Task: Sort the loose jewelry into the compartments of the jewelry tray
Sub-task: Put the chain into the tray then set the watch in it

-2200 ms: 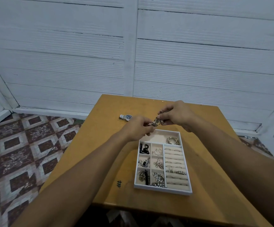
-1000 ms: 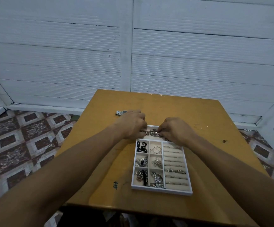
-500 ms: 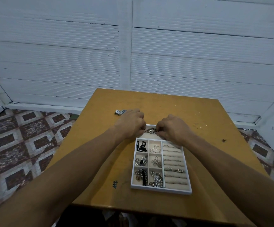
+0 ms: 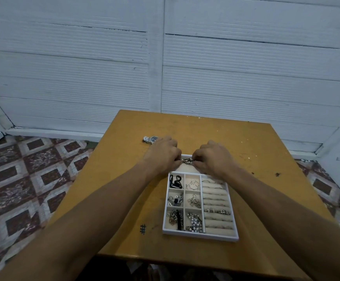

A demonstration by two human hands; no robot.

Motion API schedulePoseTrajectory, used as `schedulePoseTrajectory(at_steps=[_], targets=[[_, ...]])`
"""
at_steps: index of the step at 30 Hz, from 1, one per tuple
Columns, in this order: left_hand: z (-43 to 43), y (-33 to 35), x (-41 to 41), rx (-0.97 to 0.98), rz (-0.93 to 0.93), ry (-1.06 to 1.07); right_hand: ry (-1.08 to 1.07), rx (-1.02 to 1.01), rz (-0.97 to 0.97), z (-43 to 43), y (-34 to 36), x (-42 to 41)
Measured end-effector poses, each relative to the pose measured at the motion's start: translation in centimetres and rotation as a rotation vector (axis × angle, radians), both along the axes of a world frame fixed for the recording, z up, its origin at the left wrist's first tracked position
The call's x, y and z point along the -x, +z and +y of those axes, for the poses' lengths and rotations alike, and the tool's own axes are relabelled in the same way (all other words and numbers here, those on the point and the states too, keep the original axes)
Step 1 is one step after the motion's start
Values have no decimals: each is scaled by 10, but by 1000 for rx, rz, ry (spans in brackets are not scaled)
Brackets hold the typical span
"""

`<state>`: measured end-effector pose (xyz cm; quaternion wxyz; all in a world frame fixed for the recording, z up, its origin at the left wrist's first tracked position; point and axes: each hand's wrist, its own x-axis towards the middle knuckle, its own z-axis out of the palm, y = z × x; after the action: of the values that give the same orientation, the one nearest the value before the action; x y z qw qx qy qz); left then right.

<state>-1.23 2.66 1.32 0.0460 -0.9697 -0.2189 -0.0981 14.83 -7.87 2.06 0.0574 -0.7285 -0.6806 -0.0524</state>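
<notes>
A square orange-brown wooden table (image 4: 246, 142) carries everything. Toward its near edge, a little right of centre, sits the shallow white rectangular jewelry tray (image 4: 200, 236) with a cream lining. The tray has six small square compartments on its left side, each already holding silver or black pieces. A column of padded cream ring rolls (image 4: 215, 199) on its right side has a few rings tucked in, and one wide compartment runs along its far edge.

Both hands are over that far compartment. The left hand (image 4: 163, 154) and the right hand (image 4: 212, 157) have their fingers curled under, and each pinches one end of a chunky silver-coloured metal link chain (image 4: 186, 160). The chain is stretched short between them, across the wide compartment. Whether it touches the lining yet I cannot tell, as the knuckles hide the fingertips and the floor beneath.

The chain looks limp along its length though each link is rigid. It is probably weighty for its size and slick, so it would slump into a heap or knot if dropped from one end. Holding it at both ends, as here, seems the sound grip. Lowering it flat before letting go should keep it straight inside the walls.

A steel wristwatch with a dark dial (image 4: 151, 139) lies loose on the table toward the far left, just beyond the left knuckles and outside the tray. It is not yet sorted.
</notes>
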Motion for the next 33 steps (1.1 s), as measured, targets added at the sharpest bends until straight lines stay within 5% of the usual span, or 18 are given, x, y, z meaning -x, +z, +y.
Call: schedulePoseTrajectory(at_steps=[11,18,33], targets=[[-2,-9,10,46,-196,65,-15,-27,50,-2,-3,1],[-13,-17,58,269,-314,182,-1,-7,166,14,5,3],[-48,-47,104,339,-138,271,-101,199,377,129,2,72]])
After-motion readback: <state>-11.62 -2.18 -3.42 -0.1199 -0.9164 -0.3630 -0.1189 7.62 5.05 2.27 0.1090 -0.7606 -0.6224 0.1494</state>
